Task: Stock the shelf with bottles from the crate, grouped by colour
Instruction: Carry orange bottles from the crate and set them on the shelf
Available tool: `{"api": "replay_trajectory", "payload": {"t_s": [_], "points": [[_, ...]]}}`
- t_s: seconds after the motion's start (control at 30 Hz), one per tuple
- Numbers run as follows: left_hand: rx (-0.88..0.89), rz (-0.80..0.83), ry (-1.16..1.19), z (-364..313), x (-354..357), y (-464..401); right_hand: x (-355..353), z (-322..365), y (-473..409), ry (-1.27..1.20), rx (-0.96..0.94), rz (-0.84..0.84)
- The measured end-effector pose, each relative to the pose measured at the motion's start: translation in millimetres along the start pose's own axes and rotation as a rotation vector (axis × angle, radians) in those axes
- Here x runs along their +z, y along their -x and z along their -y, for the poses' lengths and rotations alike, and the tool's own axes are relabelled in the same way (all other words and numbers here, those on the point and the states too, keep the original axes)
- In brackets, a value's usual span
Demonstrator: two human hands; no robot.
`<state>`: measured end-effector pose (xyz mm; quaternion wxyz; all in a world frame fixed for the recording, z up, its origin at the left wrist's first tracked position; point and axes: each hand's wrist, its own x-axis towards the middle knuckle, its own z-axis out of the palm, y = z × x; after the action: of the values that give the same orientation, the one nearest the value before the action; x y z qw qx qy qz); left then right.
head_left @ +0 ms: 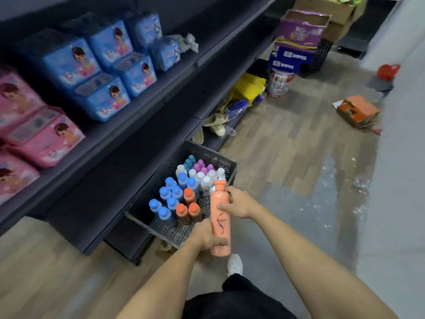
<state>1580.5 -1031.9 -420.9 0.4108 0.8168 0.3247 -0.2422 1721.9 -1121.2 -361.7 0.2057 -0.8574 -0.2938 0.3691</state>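
While held upright over crate [208, 155] | orange bottle [220, 229] | left grip [208, 238] wraps base | right grip [238, 203] clasps neck

A shop: dark shelving [147, 116] stocked with packaged goods [101, 97].

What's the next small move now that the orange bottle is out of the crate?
Probably carry the orange bottle left to the bare dark shelf above the crate and stand it there. Both the left hand and right hand grip it upright, and three more orange-capped bottles wait in the crate to join it.
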Motion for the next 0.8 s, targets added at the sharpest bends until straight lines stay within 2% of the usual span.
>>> {"api": "replay_trajectory", "payload": {"t_s": [0.23,0.43,0.63,0.8], "points": [[-0.226,-0.245,0.302,19,-17,12,3,59,-63,0.171,-0.313,0.276],[-0.399,-0.458,0.472,50,-24,49,35,124,-63,0.286,-0.524,0.431],[-0.424,-0.637,0.498,67,-59,81,39,185,-52,0.299,-0.692,0.417],[-0.353,-0.845,0.403,71,-142,115,1,273,-35,0.272,-0.877,0.338]]}}
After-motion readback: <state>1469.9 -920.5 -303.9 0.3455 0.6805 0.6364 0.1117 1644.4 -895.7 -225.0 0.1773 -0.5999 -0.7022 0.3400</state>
